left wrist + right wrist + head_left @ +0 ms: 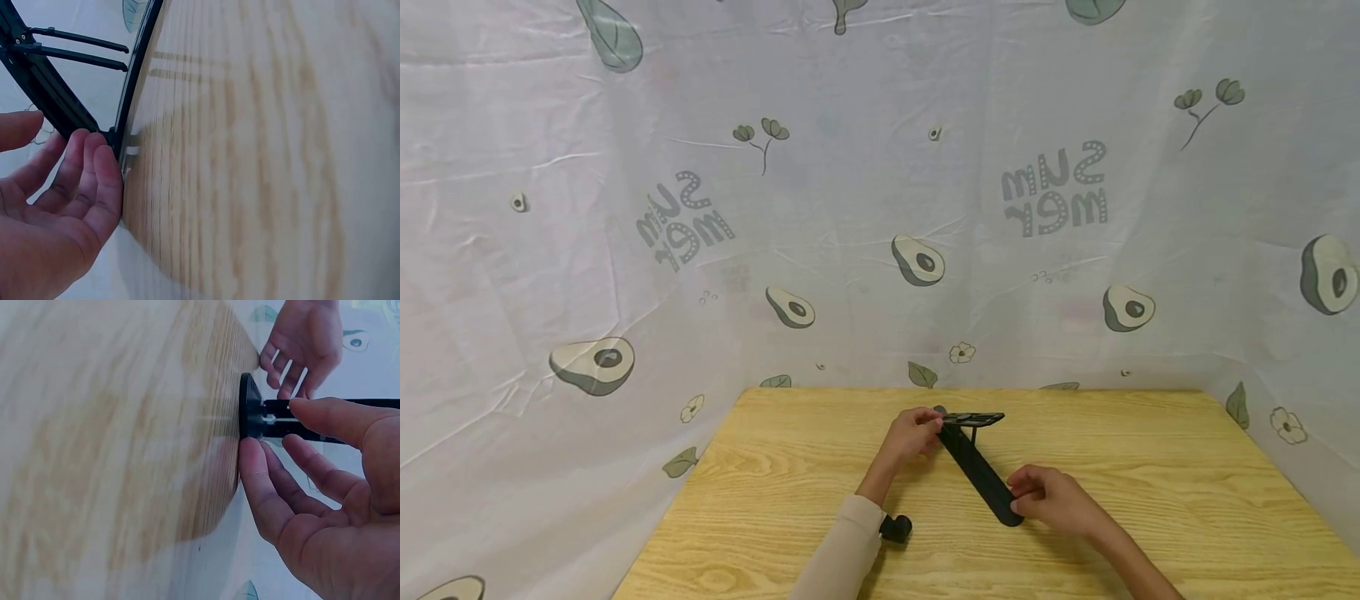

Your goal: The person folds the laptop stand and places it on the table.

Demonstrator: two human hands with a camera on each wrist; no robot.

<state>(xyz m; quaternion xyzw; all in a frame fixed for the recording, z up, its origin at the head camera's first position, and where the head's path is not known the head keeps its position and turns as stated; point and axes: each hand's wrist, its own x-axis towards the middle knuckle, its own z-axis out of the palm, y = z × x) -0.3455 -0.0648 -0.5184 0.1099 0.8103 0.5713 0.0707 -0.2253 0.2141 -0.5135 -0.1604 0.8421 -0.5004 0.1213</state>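
A black folding stand [973,467] lies slantwise on the table, its long, flat base rounded at the ends. From its far part rises a tilted panel [976,419], propped by thin legs [81,50]. My left hand [916,433] is at the far end, thumb and fingertips curved about the panel's lower edge. My right hand [1056,500] is beside the near end; its index fingertip touches the rim of the base [245,406] with the thumb apart. In the right wrist view the left hand [306,344] shows behind the stand.
A small black piece [897,528] with a rounded end lies by the left sleeve [842,550], partly hidden by it. The wood-grain table [760,467] meets a pale curtain [850,208] printed with avocados and leaves at its back and sides.
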